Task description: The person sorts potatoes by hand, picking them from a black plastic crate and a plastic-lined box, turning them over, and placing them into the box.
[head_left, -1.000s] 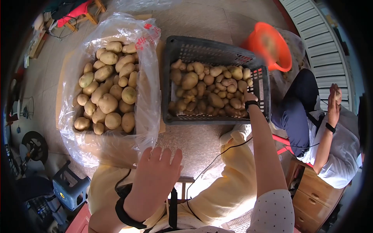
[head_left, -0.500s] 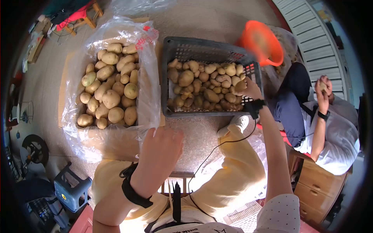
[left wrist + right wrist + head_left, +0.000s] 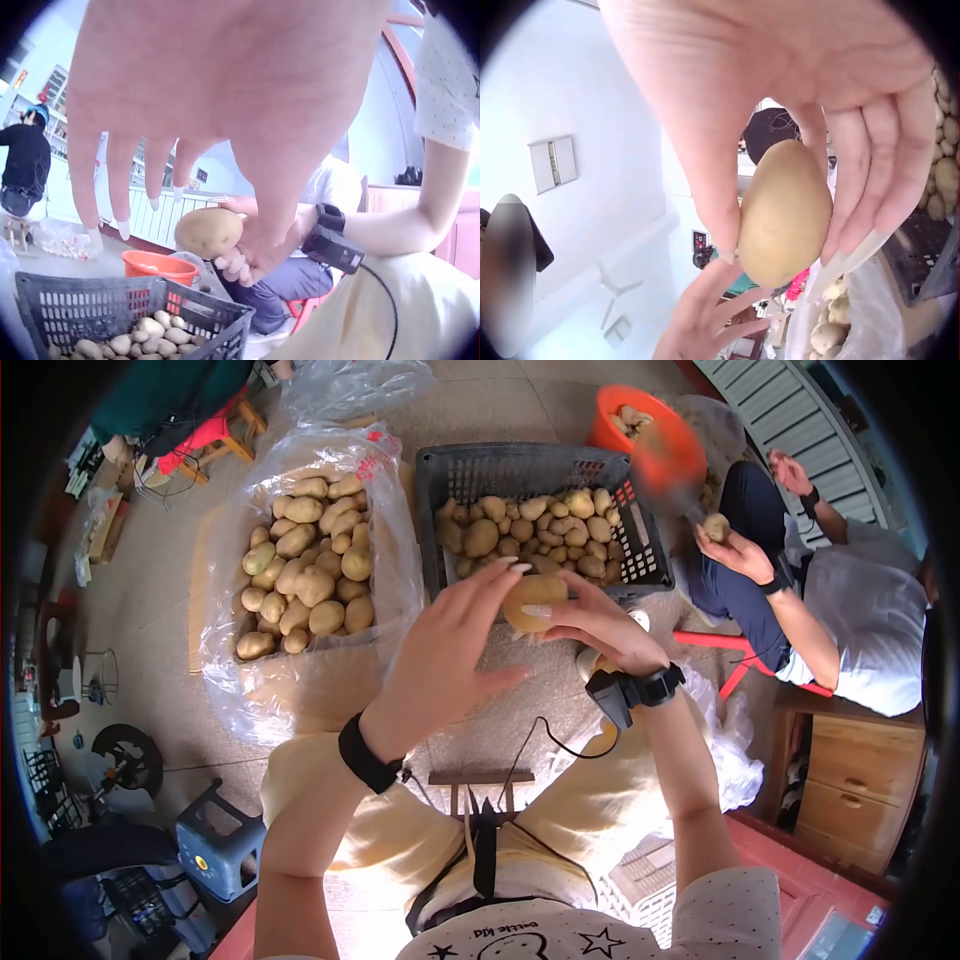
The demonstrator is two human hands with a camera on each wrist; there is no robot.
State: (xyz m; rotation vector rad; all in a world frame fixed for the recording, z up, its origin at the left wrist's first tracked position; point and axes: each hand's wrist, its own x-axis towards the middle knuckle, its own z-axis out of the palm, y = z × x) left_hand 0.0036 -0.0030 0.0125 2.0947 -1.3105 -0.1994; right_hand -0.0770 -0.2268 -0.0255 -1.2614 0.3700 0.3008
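Note:
A smooth yellowish potato (image 3: 786,217) is pinched between the thumb and fingers of my right hand (image 3: 607,625), up in front of the black crate. My left hand (image 3: 440,645) is beside it on the left, fingers straight and spread, with nothing in its palm. In the left wrist view the potato (image 3: 208,232) shows beyond the left fingers, apart from them. The black plastic crate (image 3: 520,453) holds many smaller potatoes (image 3: 550,530). To its left, a box lined with clear plastic (image 3: 400,550) holds larger potatoes (image 3: 313,586).
An orange bucket (image 3: 612,402) with potatoes stands behind the crate's right corner. Another person (image 3: 850,590) sits at the right, holding a potato (image 3: 716,527). A blue stool (image 3: 222,843) stands at lower left, and a wooden drawer cabinet (image 3: 860,760) at lower right.
My right hand has come up out of the crate with a potato and moved toward the middle. The left hand has moved up and forward, its fingers now spread beside it.

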